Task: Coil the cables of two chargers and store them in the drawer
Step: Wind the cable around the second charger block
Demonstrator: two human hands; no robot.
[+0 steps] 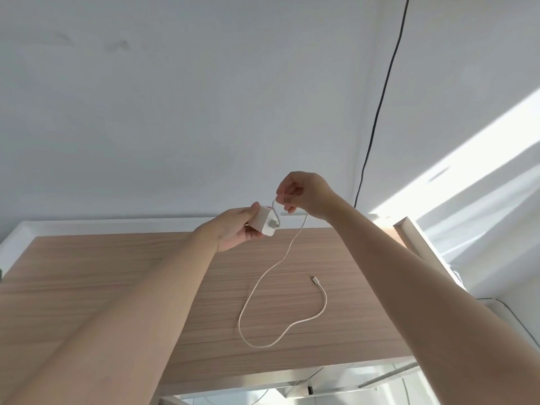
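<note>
the left hand (233, 229) is closed around a white charger (264, 222), thumb on its top edge and fingers underneath, holding it in the air above the far part of the table (117, 273). the charger's plug end faces right, and a white cable (257, 283) leaves that face, bends up in a short loop and runs to the right hand (304, 195). the right hand is just right of the charger and a little higher, its thumb and fingertips pinched on the cable close to the charger, the other fingers curled in. from the pinch the cable drops down toward the near side, touches the table and lies there in a loose open curve: it swings left, rounds near the table's near edge, then comes back right and up to its free connector (315, 279), which rests on the wood right of centre, well apart from both hands. both bare forearms reach in from the near corners. the table is light wood grain with a white rim at its far and left edges. behind it is a plain pale wall (204, 97), and a thin black wire (382, 97) hangs down the wall to the right of the hands. only this one charger can be seen, and below the table's near edge some white framework shows, too unclear to name.
</note>
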